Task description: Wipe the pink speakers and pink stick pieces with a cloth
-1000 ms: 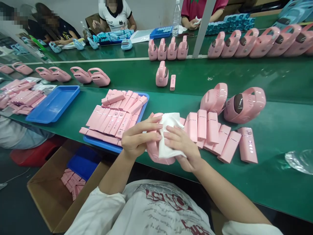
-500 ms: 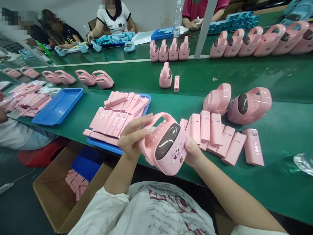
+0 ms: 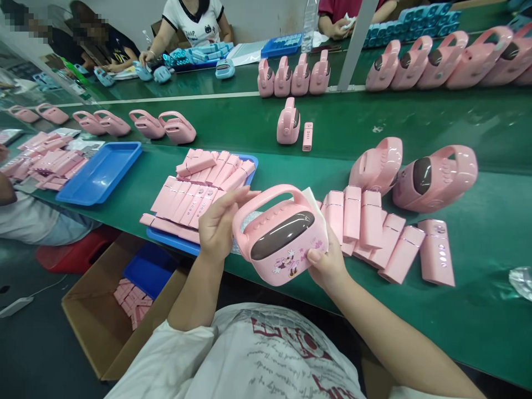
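A pink handled device (image 3: 282, 238) is held up in front of my chest, its dark oval window and cartoon mouse print facing me. My right hand (image 3: 328, 263) grips its right end, thumb on the printed front; the other fingers are hidden behind. At the left end, my left hand (image 3: 218, 224) curls around the side by the handle's base, fingertips partly out of sight. A white sheet or cloth (image 3: 312, 198) pokes out behind the upper right corner. Nearest my right hand lie several pink stick-shaped units (image 3: 369, 219), and a blue tray (image 3: 249, 173) of similar units is left of the device.
Two pink handled devices (image 3: 436, 180) stand behind the units on the right. Another one (image 3: 288, 124) stands beside a small pink stick (image 3: 307, 137) on the middle strip. A blue tray (image 3: 100, 174) lies left, above a cardboard box (image 3: 89, 313). Co-workers sit across the table.
The device has turned so its window and print face me more squarely, with its handle raised. My left fingers have shifted off the handle's top toward its left base. The white sheet now shows.
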Action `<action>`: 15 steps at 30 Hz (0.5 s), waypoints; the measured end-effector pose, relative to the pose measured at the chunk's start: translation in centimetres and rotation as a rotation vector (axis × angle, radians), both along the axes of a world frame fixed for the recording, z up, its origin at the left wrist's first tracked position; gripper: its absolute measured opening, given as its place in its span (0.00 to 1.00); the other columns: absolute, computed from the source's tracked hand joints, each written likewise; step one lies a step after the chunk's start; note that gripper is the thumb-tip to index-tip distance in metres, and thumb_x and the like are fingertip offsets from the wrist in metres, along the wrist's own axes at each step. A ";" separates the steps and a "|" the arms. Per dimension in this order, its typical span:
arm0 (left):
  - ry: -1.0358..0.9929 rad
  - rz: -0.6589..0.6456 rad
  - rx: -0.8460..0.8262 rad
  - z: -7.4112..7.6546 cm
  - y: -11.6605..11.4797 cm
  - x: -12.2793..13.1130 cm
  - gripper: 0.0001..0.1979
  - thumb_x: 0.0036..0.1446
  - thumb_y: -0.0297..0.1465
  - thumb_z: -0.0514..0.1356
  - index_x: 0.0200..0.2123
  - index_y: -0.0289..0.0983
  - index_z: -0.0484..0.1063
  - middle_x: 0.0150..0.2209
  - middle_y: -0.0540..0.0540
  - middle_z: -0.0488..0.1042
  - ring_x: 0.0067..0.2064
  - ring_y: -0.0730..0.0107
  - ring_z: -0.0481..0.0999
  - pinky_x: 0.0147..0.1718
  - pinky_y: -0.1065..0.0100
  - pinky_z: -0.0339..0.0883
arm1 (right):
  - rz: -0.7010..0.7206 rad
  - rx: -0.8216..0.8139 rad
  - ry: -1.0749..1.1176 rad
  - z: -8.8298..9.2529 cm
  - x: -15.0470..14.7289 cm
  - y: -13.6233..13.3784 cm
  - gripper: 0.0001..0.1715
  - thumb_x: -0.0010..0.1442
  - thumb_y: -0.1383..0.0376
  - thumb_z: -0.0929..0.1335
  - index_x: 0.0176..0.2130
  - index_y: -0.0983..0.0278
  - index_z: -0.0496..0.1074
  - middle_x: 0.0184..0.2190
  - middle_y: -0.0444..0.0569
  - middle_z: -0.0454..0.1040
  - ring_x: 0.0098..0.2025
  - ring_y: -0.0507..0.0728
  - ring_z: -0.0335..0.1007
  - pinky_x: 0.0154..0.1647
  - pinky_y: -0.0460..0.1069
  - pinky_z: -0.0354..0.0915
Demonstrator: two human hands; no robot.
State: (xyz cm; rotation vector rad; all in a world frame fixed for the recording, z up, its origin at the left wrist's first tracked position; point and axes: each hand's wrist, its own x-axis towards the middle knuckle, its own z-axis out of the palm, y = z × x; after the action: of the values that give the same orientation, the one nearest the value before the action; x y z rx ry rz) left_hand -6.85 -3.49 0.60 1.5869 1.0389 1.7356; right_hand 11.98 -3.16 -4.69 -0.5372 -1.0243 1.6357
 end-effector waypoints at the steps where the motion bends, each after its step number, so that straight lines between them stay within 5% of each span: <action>1: -0.095 -0.056 -0.083 -0.1 -0.3 0.2 0.19 0.64 0.42 0.53 0.52 0.44 0.75 0.46 0.44 0.80 0.47 0.61 0.80 0.49 0.58 0.74 | -0.009 0.022 -0.003 0.0 0.1 0.0 0.37 0.47 0.51 0.76 0.52 0.58 0.65 0.44 0.51 0.74 0.43 0.61 0.73 0.42 0.56 0.73; 4: -0.161 -0.244 -0.229 -0.2 -1.2 1.1 0.33 0.55 0.56 0.56 0.55 0.39 0.73 0.52 0.39 0.77 0.53 0.51 0.77 0.52 0.53 0.72 | -0.024 0.088 -0.012 0.0 0.2 -0.2 0.37 0.48 0.52 0.76 0.54 0.58 0.66 0.45 0.51 0.74 0.44 0.61 0.73 0.42 0.55 0.73; 6: -0.147 -0.270 -0.228 -0.4 -1.6 1.9 0.29 0.53 0.52 0.61 0.50 0.39 0.77 0.56 0.39 0.74 0.58 0.47 0.73 0.55 0.52 0.69 | -0.034 0.140 -0.032 0.0 0.2 -0.2 0.36 0.51 0.53 0.75 0.56 0.56 0.66 0.46 0.50 0.74 0.44 0.60 0.74 0.42 0.55 0.74; 11: -0.237 -0.091 -0.177 -0.3 -2.1 3.8 0.20 0.58 0.46 0.59 0.47 0.42 0.79 0.53 0.42 0.77 0.56 0.49 0.74 0.52 0.53 0.72 | -0.161 0.369 -0.238 0.5 0.8 0.0 0.33 0.60 0.56 0.69 0.63 0.54 0.61 0.56 0.51 0.71 0.55 0.62 0.70 0.54 0.59 0.70; 15: -0.190 -0.002 -0.181 -0.2 -2.5 4.3 0.17 0.57 0.42 0.62 0.47 0.41 0.79 0.49 0.42 0.79 0.54 0.50 0.75 0.52 0.55 0.73 | -0.406 0.810 -0.472 1.0 1.3 0.1 0.33 0.66 0.67 0.60 0.68 0.58 0.53 0.68 0.48 0.54 0.69 0.63 0.52 0.68 0.62 0.56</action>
State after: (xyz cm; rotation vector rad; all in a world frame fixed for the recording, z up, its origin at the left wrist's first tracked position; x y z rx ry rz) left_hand -2.52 -5.96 0.40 1.2856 1.0662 1.7011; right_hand 13.26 -3.02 -3.73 -0.5284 -1.6733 0.6448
